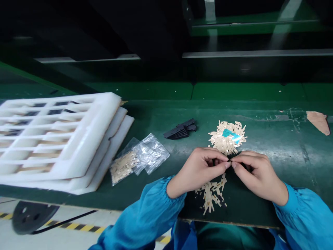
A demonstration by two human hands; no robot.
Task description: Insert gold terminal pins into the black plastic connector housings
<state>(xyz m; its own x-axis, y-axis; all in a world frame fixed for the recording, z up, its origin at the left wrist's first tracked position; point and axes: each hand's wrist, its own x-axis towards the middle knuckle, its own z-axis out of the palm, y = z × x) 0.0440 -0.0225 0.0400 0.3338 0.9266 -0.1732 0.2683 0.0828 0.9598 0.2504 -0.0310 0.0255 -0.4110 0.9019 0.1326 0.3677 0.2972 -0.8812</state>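
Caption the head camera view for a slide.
Left hand and right hand pinch a small piece over tan strips on a green workbench.

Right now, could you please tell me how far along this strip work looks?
The white foam tray already holds strips in its slots. The left hand and right hand pinch a small piece between them. The loose tan strips heaped on the green bench look undone.
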